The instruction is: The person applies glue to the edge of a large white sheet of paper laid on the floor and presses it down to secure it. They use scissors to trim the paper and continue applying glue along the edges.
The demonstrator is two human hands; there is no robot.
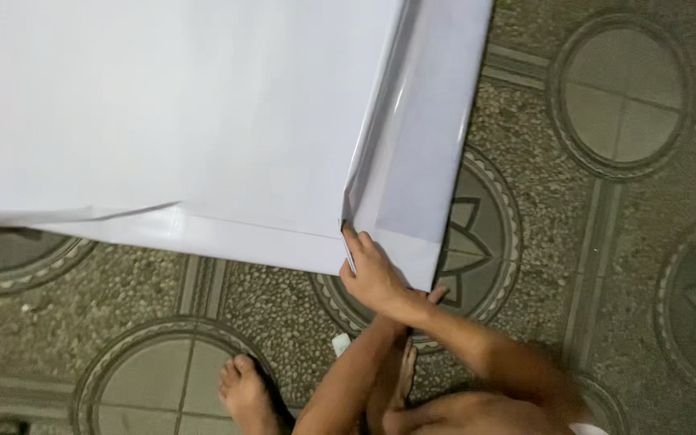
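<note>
1. Our right hand presses the white sheet's folded corner, fingers together, near the patterned floor's lower middle.
2. Our left hand (hidden beneath) grips we cannot tell what.
3. Any slip there could skew the crease.

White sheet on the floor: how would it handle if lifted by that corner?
The white sheet is probably floppy: its edges are folded over and hold soft creases. The glossy highlight along the fold hints it is slippery. It likely sags if lifted only at the corner where a hand presses.
</note>
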